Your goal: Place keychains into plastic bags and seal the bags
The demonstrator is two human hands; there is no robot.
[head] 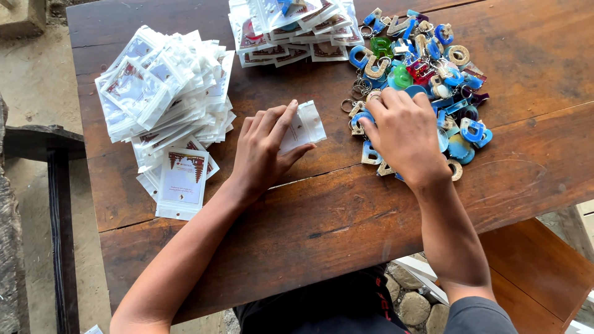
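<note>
**Pouch under the left hand, right hand in the keychains**

Here we are, looking straight down at a dark wooden surface. The left hand lies flat on a small white pouch, fingers spread and pressing on its near end, thumb hooked along its lower edge; the pouch's far end pokes out past the fingertips, pointing up and to the right. So the pouch is under that hand, pinned to the wood rather than lifted.

Just beside it, the right hand is down on the near edge of a heap of keychains, letter shapes in blue, green and pale wood with metal rings. Its fingers are curled into the pile; whether they have closed on one piece I cannot tell, since the back of the hand covers them.

The pouch sits between the two hands, touching the left, a small gap from the right.

Off to the left, a big stack of pouches fans out across the wood. A second pile of pouches lies at the far edge, next to the keychains.
</note>
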